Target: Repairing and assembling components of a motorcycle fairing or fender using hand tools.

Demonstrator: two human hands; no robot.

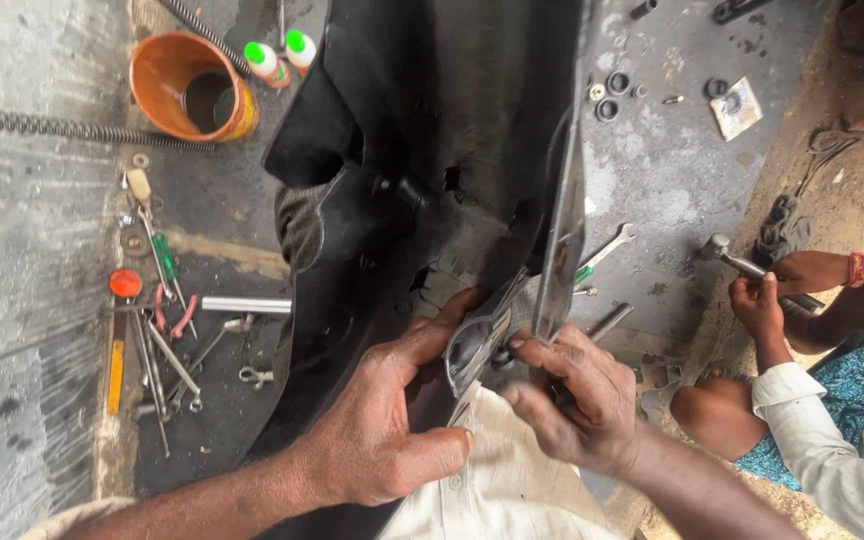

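Oily workshop floor (42, 250) behind: left hand (387, 420) grips the stiff black fender panel (422, 130); right hand (577, 400) fingers pinch a slick, rigid chrome bracket (562, 240), likely light.

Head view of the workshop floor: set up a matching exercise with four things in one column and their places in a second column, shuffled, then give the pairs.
Things:
1. round orange plastic bucket
2. two green-capped white plastic bottles
3. long dark coiled metal spring
4. shiny curved chrome metal piece

Places:
A. between the left hand and the right hand
B. lying along the concrete floor, far left
C. top left, open mouth showing
D. just right of the bucket, beside the black plastic panel

Pairs: 1-C, 2-D, 3-B, 4-A
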